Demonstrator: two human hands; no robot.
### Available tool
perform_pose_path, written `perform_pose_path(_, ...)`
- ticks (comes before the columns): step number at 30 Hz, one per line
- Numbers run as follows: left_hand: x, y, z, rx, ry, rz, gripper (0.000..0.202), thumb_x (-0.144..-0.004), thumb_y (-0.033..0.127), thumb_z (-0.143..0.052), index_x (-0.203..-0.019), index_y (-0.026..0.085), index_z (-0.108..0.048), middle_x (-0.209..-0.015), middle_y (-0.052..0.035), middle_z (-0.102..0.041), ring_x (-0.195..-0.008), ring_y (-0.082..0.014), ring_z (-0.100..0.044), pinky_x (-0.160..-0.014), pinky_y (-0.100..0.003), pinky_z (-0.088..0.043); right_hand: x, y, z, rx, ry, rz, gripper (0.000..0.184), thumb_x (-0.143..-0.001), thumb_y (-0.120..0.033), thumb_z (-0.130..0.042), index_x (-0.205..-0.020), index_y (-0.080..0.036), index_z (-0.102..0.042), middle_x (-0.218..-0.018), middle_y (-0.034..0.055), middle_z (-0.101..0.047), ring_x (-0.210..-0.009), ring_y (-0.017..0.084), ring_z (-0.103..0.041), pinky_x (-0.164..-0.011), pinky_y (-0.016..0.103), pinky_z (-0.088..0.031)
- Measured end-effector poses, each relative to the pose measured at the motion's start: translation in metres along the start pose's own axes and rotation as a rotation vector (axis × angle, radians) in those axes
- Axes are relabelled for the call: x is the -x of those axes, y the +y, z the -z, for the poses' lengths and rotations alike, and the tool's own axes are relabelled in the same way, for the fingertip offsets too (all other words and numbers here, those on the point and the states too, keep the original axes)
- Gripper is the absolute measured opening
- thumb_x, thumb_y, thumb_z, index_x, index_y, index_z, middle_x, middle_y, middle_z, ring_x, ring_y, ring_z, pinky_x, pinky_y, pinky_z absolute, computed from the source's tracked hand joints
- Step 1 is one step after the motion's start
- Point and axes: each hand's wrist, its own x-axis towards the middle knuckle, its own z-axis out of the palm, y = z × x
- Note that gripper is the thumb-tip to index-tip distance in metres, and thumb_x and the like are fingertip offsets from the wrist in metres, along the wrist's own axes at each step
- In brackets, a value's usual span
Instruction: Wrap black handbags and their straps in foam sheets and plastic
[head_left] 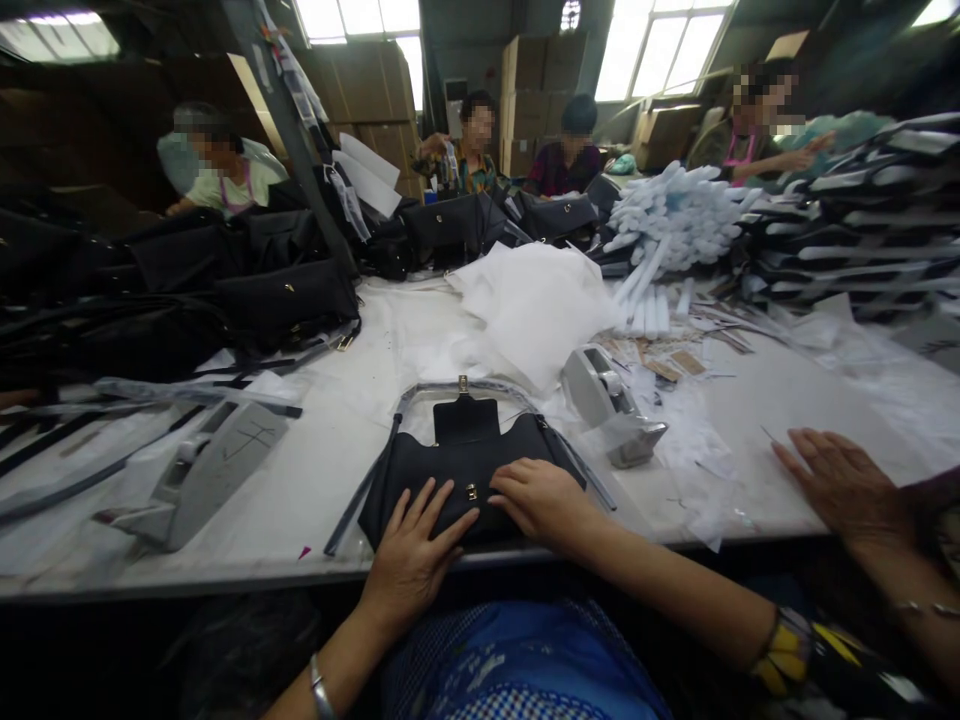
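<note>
A black handbag [420, 462] lies at the table's near edge, its flap tab [466, 420] folded away from me and a gold clasp [471, 492] on its front. A plastic-wrapped handle [510, 388] arches beyond the bag. My left hand [420, 545] rests flat on the lower left of the bag, fingers spread. On the right side of the clasp lies my right hand [541, 500], fingers stretched out and slightly bent over the leather. Neither hand grips anything that I can see.
Grey tape dispensers stand left [217, 470] and right [611, 405] of the bag. White sheets [532, 300] and white foam tubes [667, 220] are piled beyond. Black bags [285, 300] heap up at left. A co-worker's hand [847, 490] is at right; several people sit opposite.
</note>
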Motion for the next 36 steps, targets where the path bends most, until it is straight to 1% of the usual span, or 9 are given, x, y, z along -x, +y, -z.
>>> perform_pose_path(3,0.001,0.000,-0.002,-0.010,0.027,0.004,0.062,-0.093,0.022,-0.056,-0.149,0.041,-0.036,-0.158,-0.0094,-0.037,-0.144,-0.0355,-0.035,-0.111,-0.061,-0.035,-0.039,-0.012,0.002,0.093,-0.064,0.030,0.025,-0.098,-0.037,-0.055,-0.097,-0.016,-0.067,-0.096,0.0093,-0.069,-0.090,0.021,-0.061,-0.076,0.029,-0.048)
perform_pose_path(8,0.001,-0.001,-0.006,-0.040,0.075,-0.004,0.065,-0.093,0.022,-0.056,-0.151,0.041,-0.032,-0.157,-0.0100,-0.038,-0.142,-0.0365,-0.038,-0.109,-0.060,-0.038,-0.069,-0.020,0.001,0.127,-0.250,0.132,0.029,-0.100,-0.033,-0.049,-0.095,-0.014,-0.071,-0.096,0.0122,-0.071,-0.093,0.023,-0.064,-0.076,0.029,-0.048)
perform_pose_path(13,0.002,-0.001,-0.008,-0.070,0.098,-0.014,0.066,-0.094,0.024,-0.055,-0.152,0.039,-0.029,-0.156,-0.0110,-0.039,-0.142,-0.0362,-0.038,-0.108,-0.059,-0.039,-0.075,-0.029,-0.003,0.086,-0.346,-0.125,0.035,-0.096,-0.027,-0.047,-0.089,-0.010,-0.077,-0.089,0.0186,-0.075,-0.086,0.029,-0.070,-0.073,0.035,-0.051)
perform_pose_path(16,0.003,-0.001,-0.010,-0.070,0.093,-0.019,0.066,-0.094,0.023,-0.055,-0.152,0.040,-0.029,-0.157,-0.0106,-0.037,-0.143,-0.0365,-0.036,-0.109,-0.059,-0.039,-0.084,-0.022,0.003,0.034,-0.386,-0.222,0.044,-0.096,-0.036,-0.047,-0.075,-0.014,-0.078,-0.074,0.0130,-0.075,-0.072,0.024,-0.071,-0.064,0.029,-0.050)
perform_pose_path(19,0.004,-0.002,-0.012,-0.072,0.100,-0.013,0.066,-0.093,0.023,-0.056,-0.151,0.041,-0.031,-0.158,-0.0104,-0.036,-0.144,-0.0369,-0.035,-0.109,-0.060,-0.039,-0.103,-0.001,0.016,-0.099,-0.280,-0.308,0.052,-0.097,-0.051,-0.047,-0.069,-0.019,-0.076,-0.070,0.0065,-0.074,-0.069,0.018,-0.070,-0.066,0.024,-0.049)
perform_pose_path(24,0.004,-0.002,-0.011,-0.075,0.120,-0.022,0.067,-0.092,0.021,-0.057,-0.151,0.041,-0.031,-0.156,-0.0115,-0.040,-0.142,-0.0364,-0.037,-0.107,-0.060,-0.041,-0.146,0.041,0.021,-0.119,-0.007,-0.466,0.040,-0.097,-0.045,-0.052,-0.109,-0.013,-0.073,-0.110,0.0160,-0.073,-0.104,0.027,-0.066,-0.089,0.033,-0.048)
perform_pose_path(28,0.003,-0.002,-0.009,-0.076,0.103,-0.013,0.069,-0.091,0.021,-0.058,-0.151,0.041,-0.031,-0.156,-0.0113,-0.040,-0.143,-0.0364,-0.037,-0.108,-0.060,-0.040,-0.162,0.054,0.011,-0.250,-0.007,-0.459,0.029,-0.090,-0.037,-0.066,-0.103,-0.012,-0.075,-0.089,0.0078,-0.076,-0.085,0.022,-0.071,-0.079,0.027,-0.052)
perform_pose_path(31,0.003,-0.001,-0.009,-0.055,0.097,0.004,0.068,-0.091,0.022,-0.059,-0.150,0.042,-0.034,-0.156,-0.0107,-0.040,-0.142,-0.0363,-0.037,-0.108,-0.060,-0.039,-0.147,0.046,0.011,-0.363,0.060,-0.369,0.026,-0.093,-0.030,-0.061,-0.111,-0.015,-0.072,-0.099,0.0031,-0.077,-0.091,0.018,-0.071,-0.083,0.024,-0.053)
perform_pose_path(36,0.002,-0.001,-0.010,-0.060,0.106,0.002,0.066,-0.091,0.023,-0.059,-0.150,0.042,-0.035,-0.155,-0.0109,-0.042,-0.142,-0.0363,-0.038,-0.108,-0.059,-0.039,-0.082,0.020,0.020,-0.529,0.261,-0.098,0.020,-0.094,-0.029,-0.061,-0.105,-0.022,-0.076,-0.109,0.0019,-0.076,-0.103,0.017,-0.070,-0.096,0.026,-0.051)
